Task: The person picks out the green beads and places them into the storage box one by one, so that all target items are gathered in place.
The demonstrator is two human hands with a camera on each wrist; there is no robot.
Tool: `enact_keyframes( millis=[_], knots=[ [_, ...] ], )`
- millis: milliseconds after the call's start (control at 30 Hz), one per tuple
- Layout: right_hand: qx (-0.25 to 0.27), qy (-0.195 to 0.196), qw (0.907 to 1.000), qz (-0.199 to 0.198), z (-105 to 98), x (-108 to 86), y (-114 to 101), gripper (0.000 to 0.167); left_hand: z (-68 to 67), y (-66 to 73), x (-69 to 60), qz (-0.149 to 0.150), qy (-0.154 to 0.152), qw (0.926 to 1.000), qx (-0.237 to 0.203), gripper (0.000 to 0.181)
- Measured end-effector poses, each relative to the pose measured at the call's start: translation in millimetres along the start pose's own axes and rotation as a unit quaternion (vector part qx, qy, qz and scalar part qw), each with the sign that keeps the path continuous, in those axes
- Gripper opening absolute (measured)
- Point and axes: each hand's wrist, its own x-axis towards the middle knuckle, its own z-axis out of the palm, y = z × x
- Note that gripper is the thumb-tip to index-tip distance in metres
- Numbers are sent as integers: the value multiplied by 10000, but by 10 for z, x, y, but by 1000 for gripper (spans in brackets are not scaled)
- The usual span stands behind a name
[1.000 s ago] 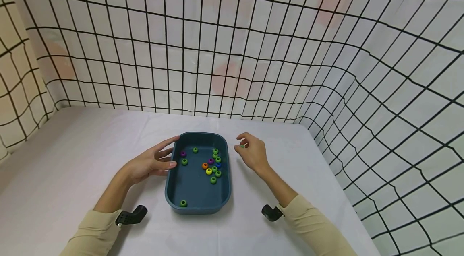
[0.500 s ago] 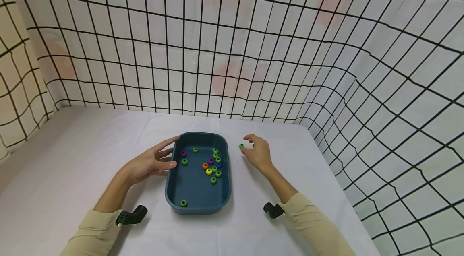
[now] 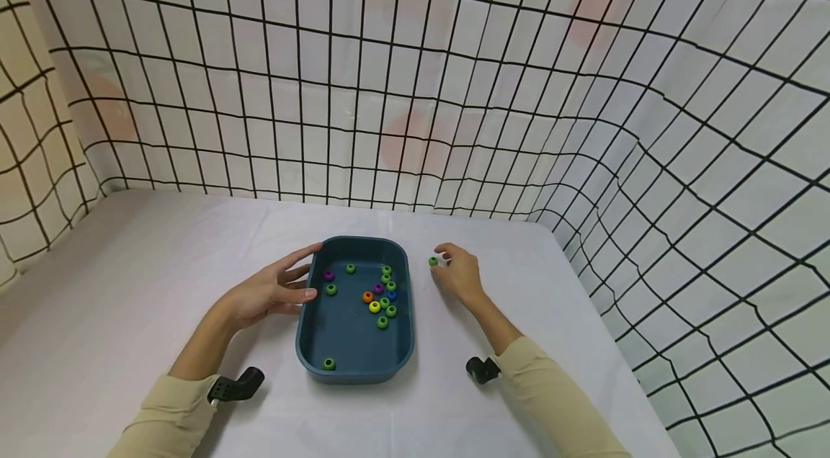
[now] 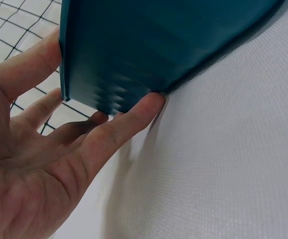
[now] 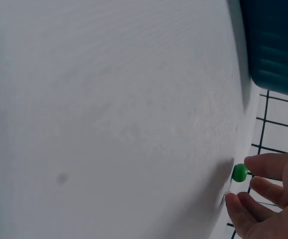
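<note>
A dark blue-green tray [image 3: 337, 343] stands on the white-covered table, with small round beads inside it. My left hand [image 3: 262, 292] rests spread against the tray's left wall; in the left wrist view its fingers [image 4: 119, 127] touch the side, from rim to base. To the right of the tray a single green bead [image 3: 433, 261] lies on the cloth. My right hand [image 3: 460, 275] is at this bead, its thumb and fingertips parted around it. From the right wrist view, one fingertip [image 5: 249, 162] is at or against the green bead; the others stand apart from it.
Inside the tray are several green beads [image 3: 382, 322], purple beads [image 3: 378, 289], an orange bead [image 3: 367, 297], a yellow bead [image 3: 374, 307] and a blue bead [image 3: 392, 296]. A black wire grid [image 3: 350, 112] encloses the table at the back and sides.
My right hand has drawn back slightly to the right, and the green bead, mostly hidden by its fingers before, now shows on the cloth. The left hand and tray stay put.
</note>
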Motion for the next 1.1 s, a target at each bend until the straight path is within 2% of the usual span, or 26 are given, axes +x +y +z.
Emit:
enact_keyframes(
  millis=[400,1100],
  knots=[
    [-27,61,9999,133,79,91,-29,31,10,0,14,-7,-9,10000,43,89],
    [34,34,10000,80,88,100,-21,19,3,2,3,-9,10,10000,-12,90]
  ],
)
